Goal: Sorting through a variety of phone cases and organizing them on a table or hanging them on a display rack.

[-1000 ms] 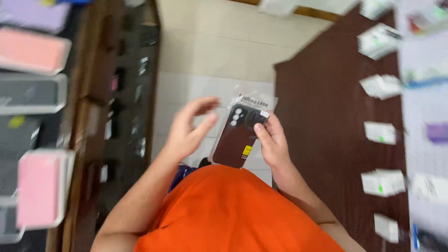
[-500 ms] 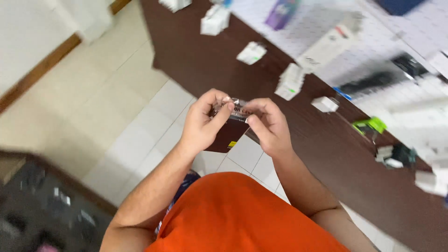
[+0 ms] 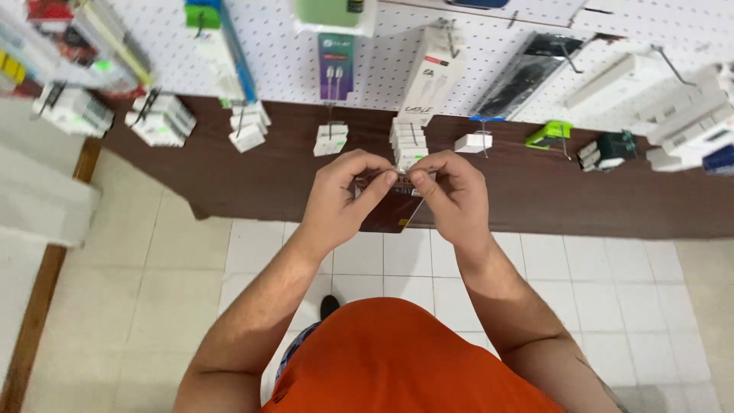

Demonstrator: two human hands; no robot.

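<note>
The left hand [image 3: 340,200] and the right hand [image 3: 453,200] are held close together, their fingertips pinched on the top edge of a dark phone case in clear packaging [image 3: 391,213], which is hung just before a white pegboard wall [image 3: 489,69] above 1 tiled floor [image 3: 138,306].

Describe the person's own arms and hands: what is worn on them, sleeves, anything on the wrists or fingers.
Both forearms are bare down to the hands; no sleeves reach them. The left hand and right hand wear no gloves, and no rings, watch or bracelet show on the fingers or wrists. The only clothing in view is an orange top covering the torso.
</note>
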